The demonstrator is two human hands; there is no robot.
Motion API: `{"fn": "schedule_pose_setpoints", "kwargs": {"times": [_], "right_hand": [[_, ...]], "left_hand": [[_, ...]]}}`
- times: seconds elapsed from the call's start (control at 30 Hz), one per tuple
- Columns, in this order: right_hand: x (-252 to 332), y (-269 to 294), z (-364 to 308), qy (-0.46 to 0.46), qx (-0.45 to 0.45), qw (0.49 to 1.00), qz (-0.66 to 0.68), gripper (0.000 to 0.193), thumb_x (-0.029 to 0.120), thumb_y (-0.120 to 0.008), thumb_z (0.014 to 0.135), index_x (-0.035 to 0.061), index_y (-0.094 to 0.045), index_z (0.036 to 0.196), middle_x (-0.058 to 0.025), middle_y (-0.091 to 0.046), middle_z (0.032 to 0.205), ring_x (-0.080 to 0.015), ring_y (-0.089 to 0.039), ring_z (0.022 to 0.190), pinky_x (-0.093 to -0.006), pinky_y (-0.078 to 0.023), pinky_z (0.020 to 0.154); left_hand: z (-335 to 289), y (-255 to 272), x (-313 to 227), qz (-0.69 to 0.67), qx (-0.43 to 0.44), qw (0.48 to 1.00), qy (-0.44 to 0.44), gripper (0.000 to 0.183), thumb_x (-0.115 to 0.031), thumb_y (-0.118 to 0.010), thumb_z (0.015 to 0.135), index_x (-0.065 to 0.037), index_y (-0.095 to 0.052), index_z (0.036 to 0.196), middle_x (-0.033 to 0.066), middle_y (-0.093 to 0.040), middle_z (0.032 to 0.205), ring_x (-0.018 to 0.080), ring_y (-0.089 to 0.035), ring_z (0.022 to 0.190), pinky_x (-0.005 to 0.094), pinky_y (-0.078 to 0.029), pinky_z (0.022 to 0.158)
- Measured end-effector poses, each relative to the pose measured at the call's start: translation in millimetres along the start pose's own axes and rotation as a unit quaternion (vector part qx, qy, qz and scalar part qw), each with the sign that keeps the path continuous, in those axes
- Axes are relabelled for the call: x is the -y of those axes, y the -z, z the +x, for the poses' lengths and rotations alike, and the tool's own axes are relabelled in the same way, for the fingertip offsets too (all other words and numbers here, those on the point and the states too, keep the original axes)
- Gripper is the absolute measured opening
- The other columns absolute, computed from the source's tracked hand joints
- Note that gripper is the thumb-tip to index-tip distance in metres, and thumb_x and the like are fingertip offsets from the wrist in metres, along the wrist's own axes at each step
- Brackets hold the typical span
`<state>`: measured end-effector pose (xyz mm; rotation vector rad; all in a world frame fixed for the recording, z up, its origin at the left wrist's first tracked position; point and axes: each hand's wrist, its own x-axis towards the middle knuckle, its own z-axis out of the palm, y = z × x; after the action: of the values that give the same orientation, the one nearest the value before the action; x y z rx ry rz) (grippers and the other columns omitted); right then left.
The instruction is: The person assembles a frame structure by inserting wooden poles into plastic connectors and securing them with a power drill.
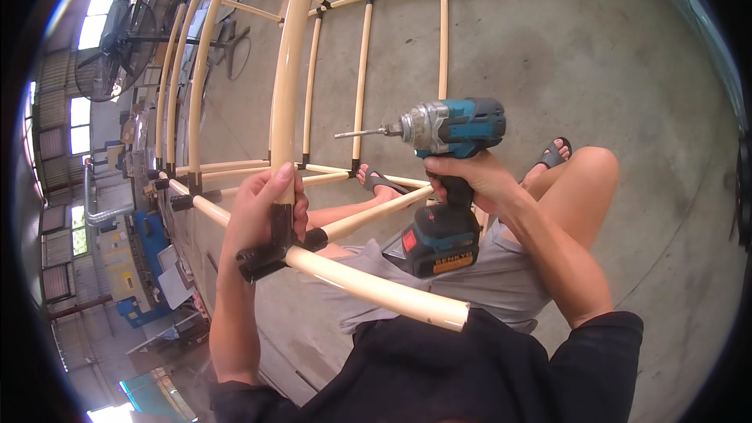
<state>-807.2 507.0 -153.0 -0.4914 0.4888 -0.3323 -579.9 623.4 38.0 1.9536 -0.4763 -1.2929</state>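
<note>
My right hand point(486, 180) is wrapped round the grip of a teal and black cordless impact driver point(456, 129). A long thin bit point(359, 135) sticks out of its nose and points left, touching nothing I can see. My left hand point(257, 200) grips a cream-coloured pipe point(290, 78) just above a black pipe joint point(274, 260), with its fingers round the pipe and the joint's upper sleeve. From that joint a cream pipe point(384, 291) runs toward me to a free end. Another pipe point(376, 214) leaves it toward the right.
A frame of cream pipes point(362, 78) and black joints spreads over the concrete floor point(580, 55) ahead. My sandalled feet point(379, 183) are beside its lower pipes. A large black fan point(117, 51) stands at the far left, with a blue and beige machine point(133, 266) nearer.
</note>
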Motion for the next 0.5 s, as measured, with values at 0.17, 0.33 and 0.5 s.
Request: {"fn": "schedule_pose_setpoints", "kwargs": {"times": [0.17,0.33,0.5], "right_hand": [[0.2,-6.4,9.3,-0.128,0.023,0.991,0.044,0.031,0.028,-0.074,0.088,0.0026,-0.062,0.101,-0.0042,-0.06,0.073,-0.0125,-0.058,0.055,-0.0256,-0.048,0.047],[-15.2,-2.9,15.8,-0.244,0.041,0.962,0.118,0.041,0.042,-0.073,0.088,0.0041,-0.061,0.098,-0.0037,-0.058,0.072,-0.0119,-0.056,0.054,-0.0244,-0.049,0.047],[-8.7,-0.6,16.7,-0.291,0.015,0.95,0.114,0.044,0.048,-0.07,0.089,0.0062,-0.06,0.097,-0.0047,-0.058,0.072,-0.0129,-0.057,0.053,-0.0278,-0.051,0.049]], "left_hand": [[-5.0,10.3,-0.1,0.045,0.026,0.998,-0.022,0.029,-0.031,-0.058,0.099,-0.002,-0.058,0.102,0.0076,-0.06,0.07,0.0146,-0.061,0.056,0.0255,-0.052,0.052],[5.1,30.5,-4.6,0.283,-0.196,0.839,-0.421,0.031,-0.018,-0.063,0.094,-0.004,-0.057,0.121,0.0121,-0.066,0.099,0.0209,-0.067,0.091,0.0318,-0.055,0.078],[3.4,-43.0,-85.9,0.651,0.129,0.529,-0.529,0.047,-0.012,-0.069,0.082,-0.005,-0.054,0.126,0.0137,-0.061,0.121,0.0288,-0.06,0.113,0.0416,-0.046,0.098]]}}
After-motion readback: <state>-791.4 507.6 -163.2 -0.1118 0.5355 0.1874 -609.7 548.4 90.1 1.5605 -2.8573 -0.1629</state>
